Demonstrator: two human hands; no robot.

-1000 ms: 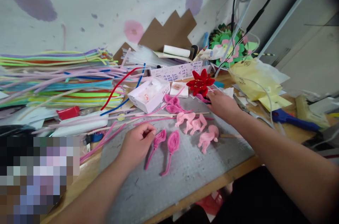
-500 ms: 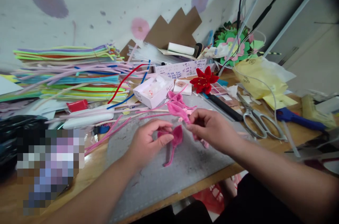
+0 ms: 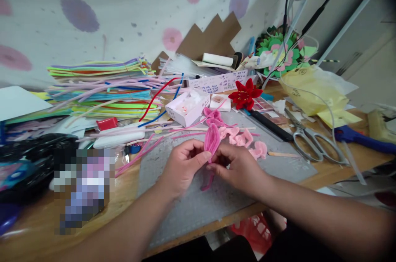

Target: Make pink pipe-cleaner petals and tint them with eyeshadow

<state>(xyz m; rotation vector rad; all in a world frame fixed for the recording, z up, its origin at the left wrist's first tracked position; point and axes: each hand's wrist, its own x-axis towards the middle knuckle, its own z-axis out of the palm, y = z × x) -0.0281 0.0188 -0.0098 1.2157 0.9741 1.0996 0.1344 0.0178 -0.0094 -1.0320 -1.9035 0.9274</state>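
Observation:
A pink pipe-cleaner petal (image 3: pixel 212 140) stands upright over the grey cutting mat (image 3: pixel 173 216). My left hand (image 3: pixel 185 165) pinches its lower edge between thumb and fingers. At the petal's base, my right hand (image 3: pixel 239 165) closes its fingertips around the narrow stem. Part of another pink piece (image 3: pixel 208 183) shows on the mat below, mostly hidden by my hands. Behind them lie more pink petals (image 3: pixel 213 116), and curled pale pink pieces (image 3: pixel 244 138) rest to the right.
Bundles of coloured pipe cleaners (image 3: pixel 102 93) are stacked at the back left. A white box (image 3: pixel 187 109) and a red pipe-cleaner flower (image 3: pixel 246 95) stand behind the mat. Scissors (image 3: pixel 315 142) and a blue-handled tool (image 3: pixel 361 140) lie to the right, a black plastic bag (image 3: pixel 46 163) to the left.
My left hand has come from apart to gripping the petal. The petal has turned upright between both hands, and the right hand has moved to its base. The view has shifted left.

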